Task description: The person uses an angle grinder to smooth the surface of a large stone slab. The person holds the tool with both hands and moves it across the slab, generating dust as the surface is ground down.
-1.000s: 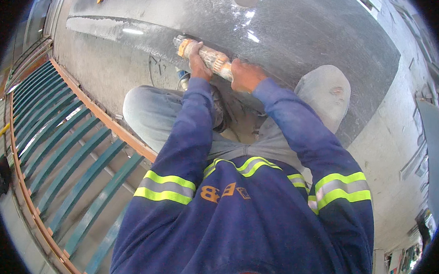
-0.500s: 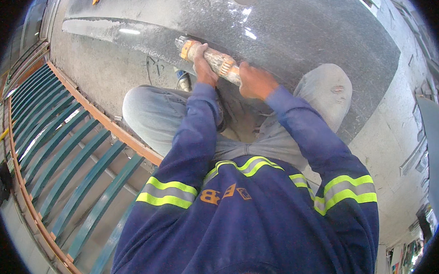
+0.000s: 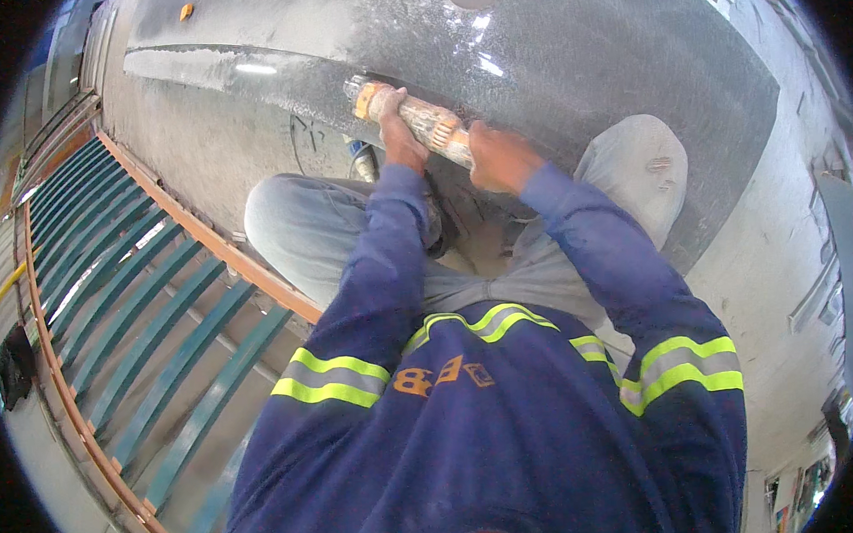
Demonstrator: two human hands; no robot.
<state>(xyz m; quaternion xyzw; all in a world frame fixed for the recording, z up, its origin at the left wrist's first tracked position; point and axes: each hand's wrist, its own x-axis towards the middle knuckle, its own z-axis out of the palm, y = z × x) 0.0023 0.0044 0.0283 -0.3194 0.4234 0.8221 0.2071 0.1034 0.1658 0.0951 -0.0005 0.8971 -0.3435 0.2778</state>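
Note:
My left hand (image 3: 402,133) grips the front part of a dusty orange-and-grey power tool (image 3: 429,122). My right hand (image 3: 501,156) is closed round its rear end. The tool's metal head lies at the edge of a strip on a large dark grey sheet (image 3: 628,53), coated in pale dust along that strip. A blue-and-white plug connector (image 3: 363,162) lies beside my left hand, partly behind my leg, near black cords. I sit cross-legged, with my jeans-covered knees either side of the tool.
A railing-like frame (image 3: 183,313) of teal slats with orange-brown rails runs along my left. A small orange object (image 3: 186,12) lies on the upper left of the sheet. A pale, dusty floor (image 3: 749,346) with scattered strips is at the right.
Both hands and the tool have shifted slightly right since a second ago, the right hand a little lower too. The grip is still on the tool.

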